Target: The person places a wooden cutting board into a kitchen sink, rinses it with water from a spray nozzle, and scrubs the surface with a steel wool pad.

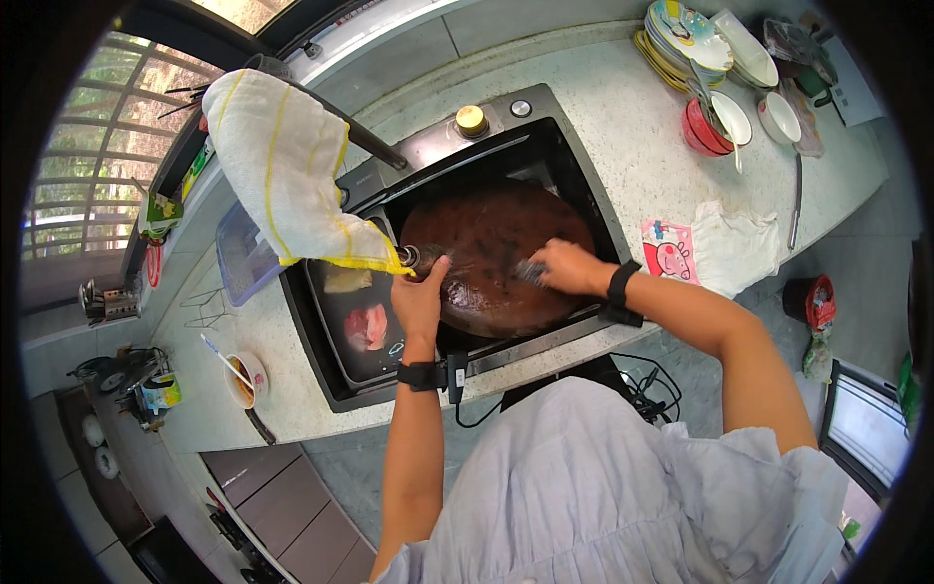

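Note:
A large round brown board (503,219), wet and shiny, lies in the black sink (591,168). My right hand (573,269) presses a grey metal scouring pad (531,272) onto its surface, right of the middle. My left hand (419,299) is at the board's left edge, right by the end of the faucet spout (409,255). Its thumb points up and its other fingers are mostly hidden, so I cannot tell what it grips. A white cloth with yellow stripes (277,160) drapes over the faucet. Clear water seems to leave the spout beside my thumb.
Raw meat (366,328) and a pale piece (347,281) lie in the black side tray (368,376). A clear plastic box (244,255) and a bowl (246,379) stand left. Stacked plates (686,36), red bowls (702,130) and a white cloth (733,244) are on the right counter.

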Motion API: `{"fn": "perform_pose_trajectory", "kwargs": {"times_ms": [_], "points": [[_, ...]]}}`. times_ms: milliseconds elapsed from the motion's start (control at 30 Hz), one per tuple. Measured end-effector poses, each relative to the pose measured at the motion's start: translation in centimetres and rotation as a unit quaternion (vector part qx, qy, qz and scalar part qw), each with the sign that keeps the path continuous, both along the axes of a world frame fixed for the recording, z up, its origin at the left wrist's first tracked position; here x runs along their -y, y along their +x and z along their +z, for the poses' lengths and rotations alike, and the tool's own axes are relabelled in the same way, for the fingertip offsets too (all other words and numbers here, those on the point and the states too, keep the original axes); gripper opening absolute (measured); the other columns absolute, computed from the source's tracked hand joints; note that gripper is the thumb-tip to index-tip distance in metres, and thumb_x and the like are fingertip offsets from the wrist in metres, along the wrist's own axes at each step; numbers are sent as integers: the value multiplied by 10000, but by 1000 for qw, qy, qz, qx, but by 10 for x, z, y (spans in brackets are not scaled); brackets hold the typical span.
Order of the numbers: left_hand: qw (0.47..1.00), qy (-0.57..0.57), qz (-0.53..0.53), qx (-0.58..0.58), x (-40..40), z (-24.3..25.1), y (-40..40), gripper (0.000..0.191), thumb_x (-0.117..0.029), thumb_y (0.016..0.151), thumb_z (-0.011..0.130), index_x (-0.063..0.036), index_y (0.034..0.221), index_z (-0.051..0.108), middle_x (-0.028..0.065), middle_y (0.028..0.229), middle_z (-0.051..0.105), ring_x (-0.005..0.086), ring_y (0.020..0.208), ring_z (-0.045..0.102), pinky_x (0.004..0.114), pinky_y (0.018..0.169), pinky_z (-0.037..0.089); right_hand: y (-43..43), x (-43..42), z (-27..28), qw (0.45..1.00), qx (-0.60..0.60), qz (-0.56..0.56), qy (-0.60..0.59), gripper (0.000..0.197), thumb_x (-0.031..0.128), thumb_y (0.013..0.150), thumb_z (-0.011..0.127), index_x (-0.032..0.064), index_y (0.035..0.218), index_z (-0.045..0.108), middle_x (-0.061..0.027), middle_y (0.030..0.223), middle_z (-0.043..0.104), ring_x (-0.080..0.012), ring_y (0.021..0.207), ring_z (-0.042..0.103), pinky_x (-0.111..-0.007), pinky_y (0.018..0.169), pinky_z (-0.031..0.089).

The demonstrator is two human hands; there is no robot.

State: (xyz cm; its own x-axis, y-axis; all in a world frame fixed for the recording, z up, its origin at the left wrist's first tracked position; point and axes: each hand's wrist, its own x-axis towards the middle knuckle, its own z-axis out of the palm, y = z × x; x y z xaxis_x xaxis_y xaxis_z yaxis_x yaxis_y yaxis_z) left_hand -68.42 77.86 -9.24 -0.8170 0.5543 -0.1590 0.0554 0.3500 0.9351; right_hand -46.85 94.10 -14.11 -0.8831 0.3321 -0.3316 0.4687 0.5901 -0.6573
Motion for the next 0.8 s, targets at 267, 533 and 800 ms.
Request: {"fn": "perform_pose_trajectory", "kwargs": {"times_ms": [267,533,800], "points": [[997,-66,-6,-24,5,-1,-8,361,-187,746,797,7,1000,631,71,939,676,154,835,623,280,780,483,-119,-53,-66,983,87,-149,62,265,166,768,589,-10,933,698,-283,981,644,-405,960,636,-468,844,520],[1000,-16,-10,-19,-10,18,9,411,-248,720,810,23,983,647,109,934,695,200,816,653,328,761,496,-83,19,21,993,-82,74,-47,338,160,773,635,83,1102,645,-233,1030,587,-420,972,571,-459,862,475],[993,87,-43,64,-9,8,40,319,-138,768,778,-21,1029,636,28,948,666,132,836,606,271,758,477,14,-3,63,987,-92,-109,81,405,114,787,655,91,1186,590,-236,1049,527,-426,881,594,-465,801,503]]}}
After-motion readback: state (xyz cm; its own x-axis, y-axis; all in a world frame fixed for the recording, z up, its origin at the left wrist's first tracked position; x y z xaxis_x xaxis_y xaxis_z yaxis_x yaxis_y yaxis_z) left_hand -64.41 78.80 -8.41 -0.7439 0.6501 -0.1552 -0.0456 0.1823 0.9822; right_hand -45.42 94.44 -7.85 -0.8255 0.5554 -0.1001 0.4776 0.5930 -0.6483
